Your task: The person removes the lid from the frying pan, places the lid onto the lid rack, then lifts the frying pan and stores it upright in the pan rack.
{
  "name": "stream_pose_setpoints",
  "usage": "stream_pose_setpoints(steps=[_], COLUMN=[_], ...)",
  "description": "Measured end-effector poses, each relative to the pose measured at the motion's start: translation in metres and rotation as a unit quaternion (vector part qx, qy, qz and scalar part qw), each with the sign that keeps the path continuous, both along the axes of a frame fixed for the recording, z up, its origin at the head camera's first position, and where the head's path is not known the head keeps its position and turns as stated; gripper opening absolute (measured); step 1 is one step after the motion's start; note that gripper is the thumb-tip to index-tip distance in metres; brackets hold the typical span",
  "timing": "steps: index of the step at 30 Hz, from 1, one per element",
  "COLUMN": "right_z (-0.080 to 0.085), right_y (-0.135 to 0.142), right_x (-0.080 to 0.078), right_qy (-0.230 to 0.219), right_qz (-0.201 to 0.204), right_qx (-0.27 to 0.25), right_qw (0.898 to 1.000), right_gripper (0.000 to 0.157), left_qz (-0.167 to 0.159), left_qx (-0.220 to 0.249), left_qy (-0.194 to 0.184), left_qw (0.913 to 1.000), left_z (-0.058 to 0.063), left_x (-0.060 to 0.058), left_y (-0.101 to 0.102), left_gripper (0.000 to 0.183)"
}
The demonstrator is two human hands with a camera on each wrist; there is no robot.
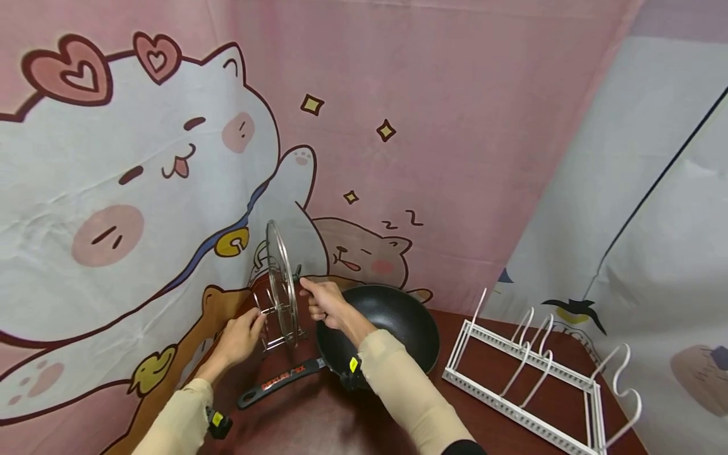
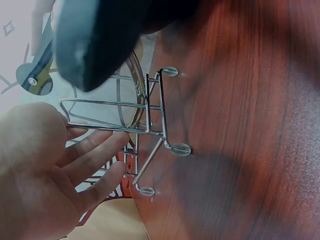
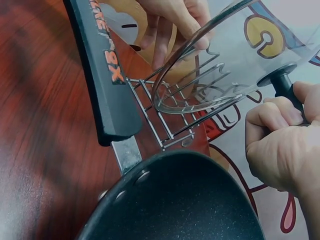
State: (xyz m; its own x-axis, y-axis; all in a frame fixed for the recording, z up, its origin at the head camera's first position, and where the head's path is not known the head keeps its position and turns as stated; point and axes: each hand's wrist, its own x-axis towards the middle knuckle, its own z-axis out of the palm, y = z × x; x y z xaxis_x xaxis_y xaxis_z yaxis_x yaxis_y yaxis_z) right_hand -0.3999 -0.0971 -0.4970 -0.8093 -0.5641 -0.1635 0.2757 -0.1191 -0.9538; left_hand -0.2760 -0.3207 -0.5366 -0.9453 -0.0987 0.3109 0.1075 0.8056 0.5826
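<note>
A glass pot lid [image 1: 281,278] with a metal rim stands on edge in a small silver wire rack [image 2: 155,107]. My right hand [image 1: 327,303] grips the lid's black knob [image 3: 284,86], fingers curled round it. At the rack's near side, my left hand [image 1: 241,335] holds one of the upright wire loops by its end, other fingers extended along the wires [image 2: 95,155]. Next to the rack lies a black wok [image 1: 392,316], below my right forearm. Its black handle [image 1: 281,382] with orange lettering points left, in front of the rack.
A white rack [image 1: 523,379] with upright wire dividers stands to the right on the dark red wooden table [image 1: 307,423]. Behind the table hangs a pink cloth [image 1: 443,158] printed with cartoon animals, close behind the wire rack.
</note>
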Motion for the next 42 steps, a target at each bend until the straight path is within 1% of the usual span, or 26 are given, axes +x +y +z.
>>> stream_pose_setpoints(steps=[6, 12, 19, 28, 34, 42], right_z=[0.001, 0.002, 0.003, 0.002, 0.003, 0.003], right_y=[-0.002, -0.002, 0.000, -0.001, -0.001, 0.001], right_x=[-0.001, -0.005, -0.010, -0.013, -0.015, -0.016], right_qy=[-0.009, -0.012, -0.012, -0.008, -0.002, 0.002], right_qz=[-0.002, 0.008, 0.016, 0.024, 0.026, 0.034], right_qx=[0.005, 0.010, 0.022, 0.040, 0.047, 0.051], right_qw=[1.000, 1.000, 1.000, 0.999, 0.999, 0.998], right_gripper=[0.036, 0.034, 0.037, 0.035, 0.036, 0.037], left_qz=[0.000, 0.001, -0.005, -0.008, -0.007, -0.007], left_qx=[-0.007, -0.007, -0.018, -0.019, -0.013, -0.014], left_qy=[0.006, 0.007, 0.022, 0.016, 0.018, 0.003], left_qw=[1.0000, 0.9999, 0.9996, 0.9996, 0.9997, 0.9999], left_z=[-0.002, -0.002, -0.002, 0.000, -0.001, -0.002], left_x=[-0.001, -0.001, -0.002, 0.001, 0.000, -0.001], left_y=[0.000, 0.000, -0.001, 0.001, -0.001, -0.003], left_gripper=[0.026, 0.026, 0.025, 0.025, 0.026, 0.028])
